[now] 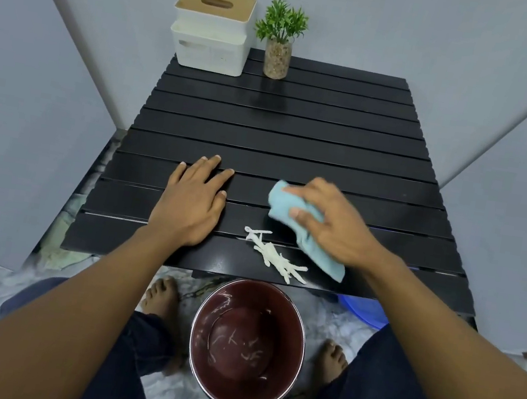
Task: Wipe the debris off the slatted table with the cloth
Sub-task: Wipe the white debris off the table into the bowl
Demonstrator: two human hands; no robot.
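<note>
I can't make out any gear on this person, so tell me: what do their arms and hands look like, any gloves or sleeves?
Both arms are bare all the way down, with no sleeves in view. The left hand and the right hand wear no gloves, and no rings, watch or bands show. The fingernails are short and plain. There are no cables, markings or devices on either arm.

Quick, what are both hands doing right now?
Left hand: open, flat on the slatted table, holding nothing.
Right hand: closed on the blue cloth, beside the white debris.
</note>
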